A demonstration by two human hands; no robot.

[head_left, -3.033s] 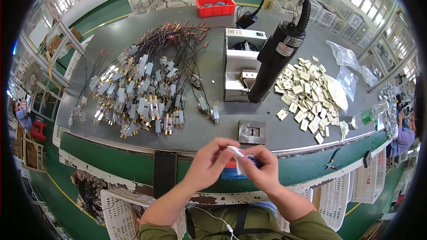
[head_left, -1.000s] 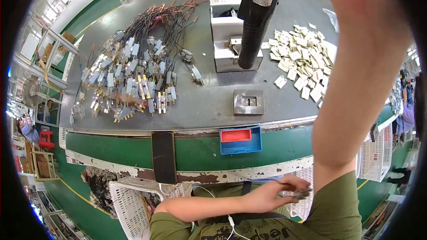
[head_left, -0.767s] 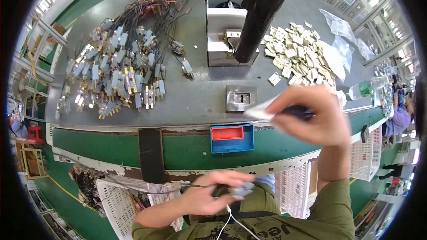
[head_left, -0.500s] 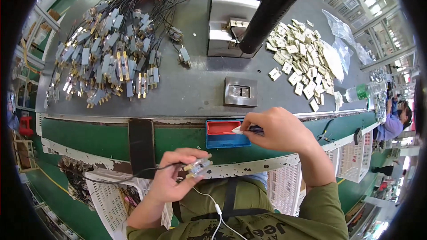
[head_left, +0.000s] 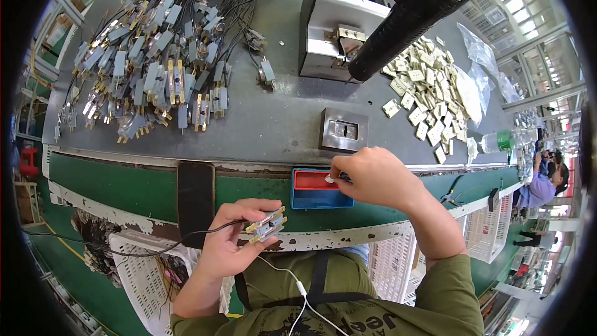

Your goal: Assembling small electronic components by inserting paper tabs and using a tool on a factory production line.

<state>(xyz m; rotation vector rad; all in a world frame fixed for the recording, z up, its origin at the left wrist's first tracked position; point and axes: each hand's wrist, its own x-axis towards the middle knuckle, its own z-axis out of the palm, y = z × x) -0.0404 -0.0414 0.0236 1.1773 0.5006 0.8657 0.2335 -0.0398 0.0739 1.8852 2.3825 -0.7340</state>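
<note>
My left hand [head_left: 229, 246] is closed round a wired switch assembly [head_left: 267, 225] with a grey and clear body and brass terminals, and its black cable trails off to the left. Over the right part of a small blue tray [head_left: 323, 200] with a red compartment [head_left: 305, 180], my right hand [head_left: 379, 177] pinches a slim white-tipped tool [head_left: 329, 179]. The tool's tip is at the red compartment. Most of its dark shaft is hidden by my fingers, so its exact kind does not show.
A metal fixture block [head_left: 329, 137] sits behind the tray. Many wired assemblies [head_left: 149, 81] are heaped at the left, cream plastic covers [head_left: 429, 99] at the right. A machine [head_left: 317, 37] and black tube [head_left: 398, 31] stand between. A phone-like dark slab [head_left: 194, 202] lies left; cutters [head_left: 451, 196] lie right.
The switch assembly in my left hand has turned and shifted slightly left, its terminals now facing right. My right hand stays at the tray, the tool's tip a little lower into the red compartment.
</note>
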